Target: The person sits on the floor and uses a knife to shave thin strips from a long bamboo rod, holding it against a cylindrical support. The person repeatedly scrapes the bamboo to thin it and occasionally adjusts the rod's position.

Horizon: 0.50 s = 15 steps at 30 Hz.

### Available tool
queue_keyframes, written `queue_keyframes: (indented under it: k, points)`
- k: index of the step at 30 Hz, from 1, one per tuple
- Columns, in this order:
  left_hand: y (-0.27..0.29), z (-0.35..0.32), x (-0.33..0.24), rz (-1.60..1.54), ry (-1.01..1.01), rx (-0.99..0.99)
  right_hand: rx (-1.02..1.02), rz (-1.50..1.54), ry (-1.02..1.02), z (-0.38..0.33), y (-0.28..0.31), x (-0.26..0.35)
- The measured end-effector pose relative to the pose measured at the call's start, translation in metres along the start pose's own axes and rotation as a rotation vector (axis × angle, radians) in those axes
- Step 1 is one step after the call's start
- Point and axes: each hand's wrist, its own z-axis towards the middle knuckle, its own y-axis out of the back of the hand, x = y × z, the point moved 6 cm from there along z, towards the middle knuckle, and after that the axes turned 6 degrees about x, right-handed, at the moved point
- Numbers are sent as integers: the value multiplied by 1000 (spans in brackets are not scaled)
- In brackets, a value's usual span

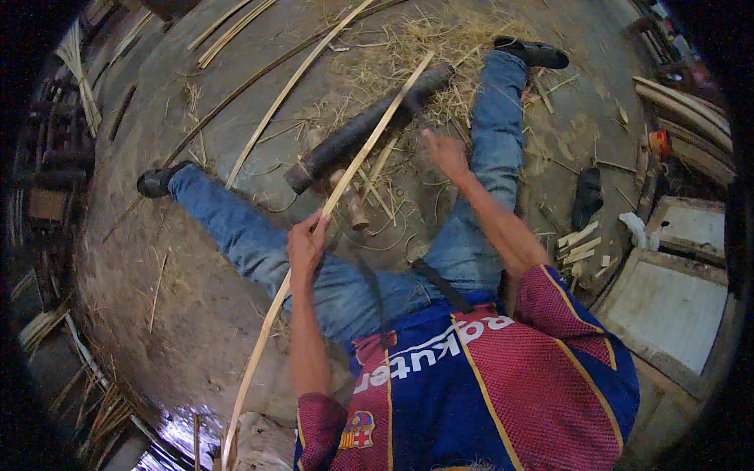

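My left hand (306, 245) is closed around a long, pale bamboo strip (259, 345), which runs from beside my left hip up across a dark round log (338, 153). The strip's far end rests on or just over the log; I cannot tell which. My right hand (446, 155) is closed on the handle of what looks like a knife (418, 114), dark and smeared by motion, beside the far part of the strip. Below the log a short round piece of wood (351, 206) sticks out between my spread legs.
Shavings (440, 39) lie heaped past the log and along my right leg. Other long strips (302, 71) lie on the floor at the far left. To the right are cut wood pieces (580, 245), a dark sandal (587, 196) and a pale, framed panel (667, 302).
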Motion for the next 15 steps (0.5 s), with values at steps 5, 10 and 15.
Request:
queue_keyframes:
  k: [5,10,15]
  points:
    - [20,-13,-2,-103,77,84,156,-154,421,-47,-2,68]
    - [74,-77,-26,50,200,30,-76,-73,103,14,9,12]
    - [67,-74,-27,460,-94,-131,-86,-48,149,4,4,33]
